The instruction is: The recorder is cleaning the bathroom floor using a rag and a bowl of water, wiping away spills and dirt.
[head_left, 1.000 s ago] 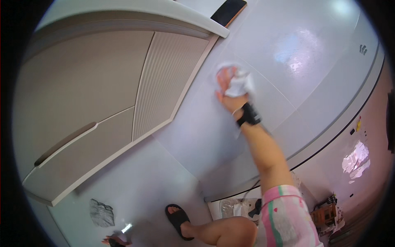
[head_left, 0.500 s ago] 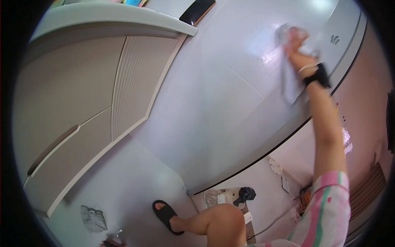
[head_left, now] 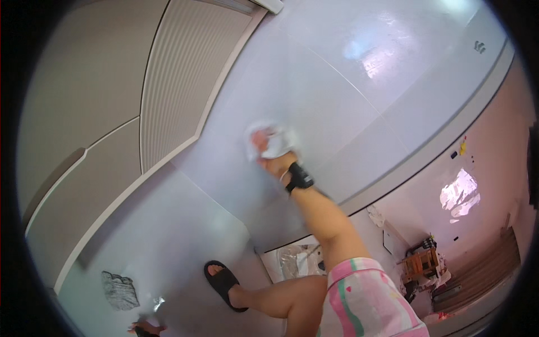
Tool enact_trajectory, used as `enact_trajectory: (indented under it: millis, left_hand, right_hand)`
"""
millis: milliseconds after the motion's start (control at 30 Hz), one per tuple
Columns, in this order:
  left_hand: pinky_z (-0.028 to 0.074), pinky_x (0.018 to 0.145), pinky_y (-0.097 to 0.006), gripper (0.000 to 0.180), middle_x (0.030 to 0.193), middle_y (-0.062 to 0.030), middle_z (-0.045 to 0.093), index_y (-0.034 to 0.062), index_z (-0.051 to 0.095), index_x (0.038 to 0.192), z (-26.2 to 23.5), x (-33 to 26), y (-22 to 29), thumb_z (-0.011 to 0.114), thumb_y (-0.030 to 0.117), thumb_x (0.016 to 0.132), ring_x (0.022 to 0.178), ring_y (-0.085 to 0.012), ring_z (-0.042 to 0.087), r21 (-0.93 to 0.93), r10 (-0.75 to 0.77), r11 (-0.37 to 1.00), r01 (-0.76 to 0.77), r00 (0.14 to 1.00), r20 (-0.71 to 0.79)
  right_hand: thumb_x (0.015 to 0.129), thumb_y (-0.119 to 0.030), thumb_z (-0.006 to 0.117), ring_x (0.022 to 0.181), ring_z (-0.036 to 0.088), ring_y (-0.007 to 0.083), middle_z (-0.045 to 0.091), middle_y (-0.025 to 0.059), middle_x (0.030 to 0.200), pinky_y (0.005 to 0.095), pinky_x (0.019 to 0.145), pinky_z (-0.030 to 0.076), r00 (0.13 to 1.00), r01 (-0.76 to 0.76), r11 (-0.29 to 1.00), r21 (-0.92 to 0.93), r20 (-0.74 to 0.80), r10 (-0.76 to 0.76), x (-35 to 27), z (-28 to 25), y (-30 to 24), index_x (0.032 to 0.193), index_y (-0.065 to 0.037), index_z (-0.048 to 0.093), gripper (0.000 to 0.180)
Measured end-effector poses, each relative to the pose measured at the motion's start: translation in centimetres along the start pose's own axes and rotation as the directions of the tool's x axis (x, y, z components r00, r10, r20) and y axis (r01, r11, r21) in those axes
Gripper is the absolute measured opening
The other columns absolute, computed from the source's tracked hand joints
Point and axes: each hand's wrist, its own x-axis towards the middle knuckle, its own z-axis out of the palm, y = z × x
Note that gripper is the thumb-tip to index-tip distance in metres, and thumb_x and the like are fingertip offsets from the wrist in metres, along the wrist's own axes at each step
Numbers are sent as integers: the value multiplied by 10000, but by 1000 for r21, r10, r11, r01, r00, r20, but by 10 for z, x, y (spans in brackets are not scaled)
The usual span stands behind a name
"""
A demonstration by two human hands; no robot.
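My right hand point(head_left: 272, 154) presses a crumpled white cloth point(head_left: 279, 141) against the glossy pale tiled wall point(head_left: 331, 106). Both hand and cloth are slightly smeared by motion, and the cloth bunches around my fingers. A black band point(head_left: 299, 177) circles my right wrist, with a thin pale bracelet beside it. My arm reaches up from the lower edge in a white, pink and green striped sleeve point(head_left: 359, 292). My left hand is out of view.
A beige cabinet point(head_left: 84, 84) with a ribbed panel stands at the left. On the floor lie a grey cloth point(head_left: 119, 291) and my foot in a black slipper point(head_left: 223, 285). A clear plastic bag point(head_left: 291, 261) lies beyond my leg. Through the doorway is a wooden stool point(head_left: 420, 263).
My right hand and the cloth have moved left and down across the wall, from near the upper right. The view has shifted, so the phone on the counter has left it.
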Motion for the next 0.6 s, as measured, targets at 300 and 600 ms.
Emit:
enact_trajectory:
  millis: [300,600]
  left_hand:
    - [302,1138,-591,1233,1504,-137,463,75,408,1498,-2,2,4,800,765,554,1385,-320,441,10,34,999,-33,999,-29]
    - [306,1142,-576,1226,1492,-138,478,79,419,1492,-7,1,23,802,765,550,1375,-320,455,55,78,996,-76,996,-32]
  right_hand:
    - [647,-383,840,1474,282,300,346,34,1585,513,1216,222,863,171,-175,-970,233,-448,-114,-174,-143,1500,-245,404,969]
    - [902,-759,416,1433,313,446,349,62,1594,709,1028,342,662,-738,-545,-397,-273,-698,-176,-384,-363,1540,-184,357,861]
